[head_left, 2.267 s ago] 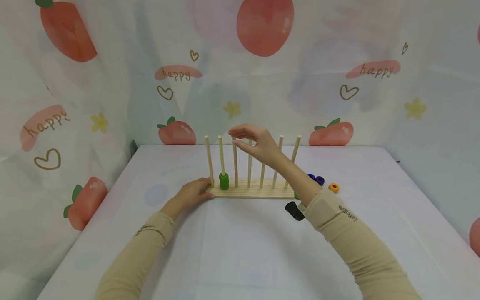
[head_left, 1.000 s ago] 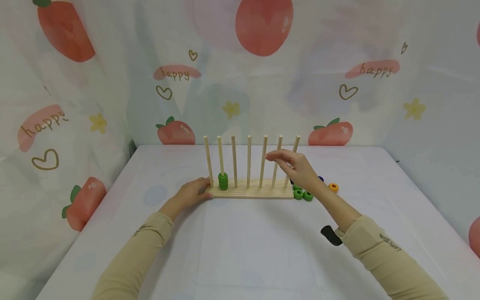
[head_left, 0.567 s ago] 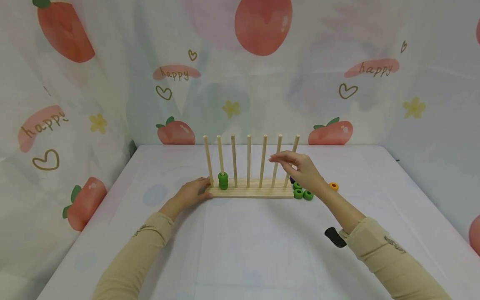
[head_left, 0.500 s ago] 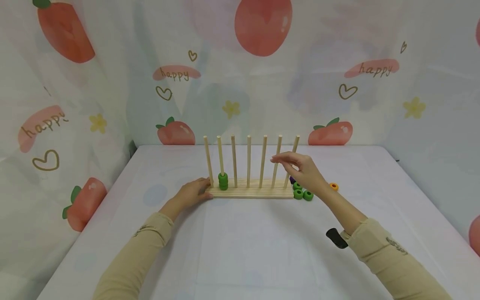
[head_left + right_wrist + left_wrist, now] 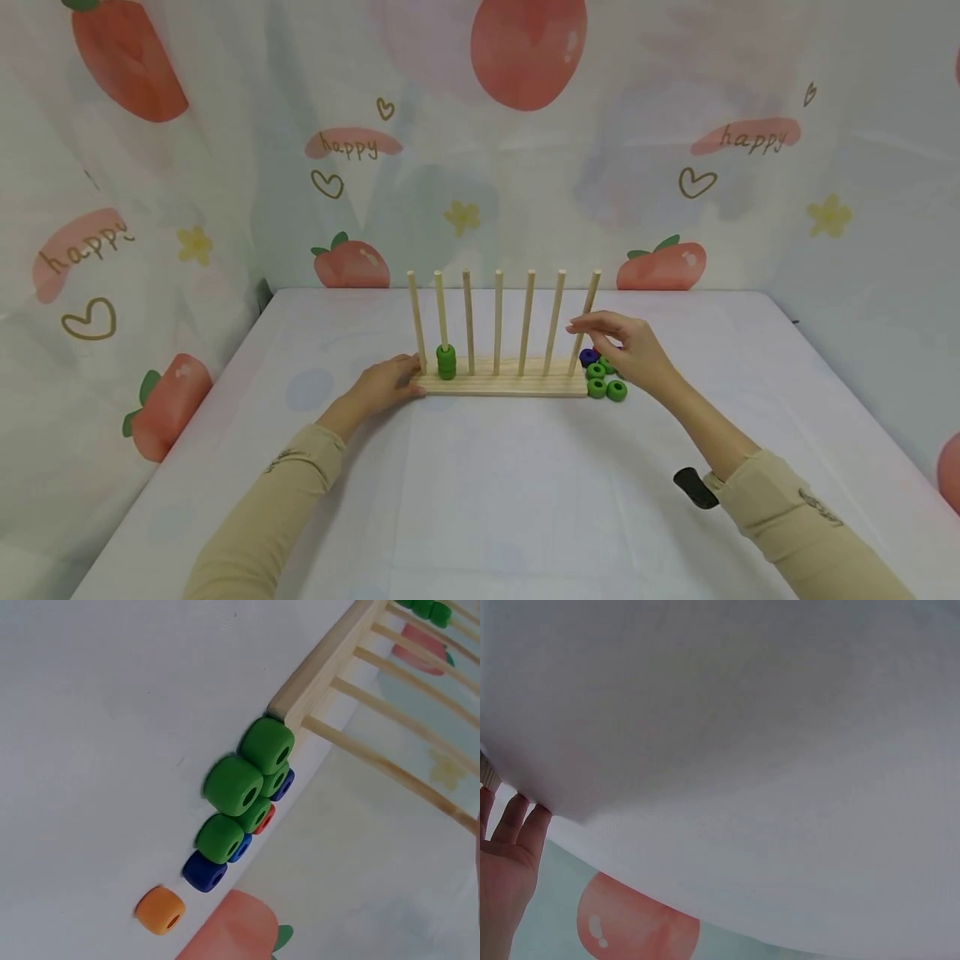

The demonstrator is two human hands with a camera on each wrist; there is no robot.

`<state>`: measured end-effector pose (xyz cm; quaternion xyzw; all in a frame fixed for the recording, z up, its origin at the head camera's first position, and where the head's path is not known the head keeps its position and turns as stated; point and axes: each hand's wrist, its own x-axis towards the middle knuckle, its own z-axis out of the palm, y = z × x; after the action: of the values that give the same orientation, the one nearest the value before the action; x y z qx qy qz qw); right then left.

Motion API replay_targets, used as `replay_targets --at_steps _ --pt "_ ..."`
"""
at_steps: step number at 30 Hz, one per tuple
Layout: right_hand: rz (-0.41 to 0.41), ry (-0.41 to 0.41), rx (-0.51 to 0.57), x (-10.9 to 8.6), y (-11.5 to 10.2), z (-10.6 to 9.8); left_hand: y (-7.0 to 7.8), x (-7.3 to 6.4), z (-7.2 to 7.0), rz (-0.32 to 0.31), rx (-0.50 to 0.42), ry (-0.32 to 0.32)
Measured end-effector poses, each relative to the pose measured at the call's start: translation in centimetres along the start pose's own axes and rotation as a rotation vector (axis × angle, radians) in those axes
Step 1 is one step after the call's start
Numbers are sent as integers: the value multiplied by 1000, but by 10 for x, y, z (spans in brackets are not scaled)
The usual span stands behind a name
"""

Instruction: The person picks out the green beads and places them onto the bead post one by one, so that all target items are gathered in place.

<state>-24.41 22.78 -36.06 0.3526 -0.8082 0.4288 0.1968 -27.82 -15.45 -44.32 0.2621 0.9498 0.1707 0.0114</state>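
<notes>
A wooden rack with a row of upright pegs stands on the white table, its flat base [image 5: 502, 385] lengthwise across the head view. Green beads [image 5: 446, 363] are stacked at the bottom of the second peg from the left. My left hand [image 5: 378, 385] grips the base's left end, thumb in front and fingers behind. My right hand [image 5: 630, 350] hovers by the rightmost peg with loosely bent fingers and no bead visible in it. Below it, loose green beads [image 5: 234, 786] cluster against the base's right end, with dark blue [image 5: 204, 871] and red [image 5: 265, 819] ones among them.
An orange bead [image 5: 160, 910] lies apart from the cluster in the right wrist view. Patterned fabric [image 5: 525, 192] rises behind the table and at both sides. A black wrist device [image 5: 695, 488] hangs under my right forearm.
From above the third peg, my right hand has moved right and down to the rightmost peg, near the loose beads. My left hand has stayed on the base.
</notes>
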Motion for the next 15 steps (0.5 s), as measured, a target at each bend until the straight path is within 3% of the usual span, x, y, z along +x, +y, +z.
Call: replay_targets --at_steps 15 --pt "104 -7 -107 -24 10 -17 3 -1 -2 -17 3 -13"
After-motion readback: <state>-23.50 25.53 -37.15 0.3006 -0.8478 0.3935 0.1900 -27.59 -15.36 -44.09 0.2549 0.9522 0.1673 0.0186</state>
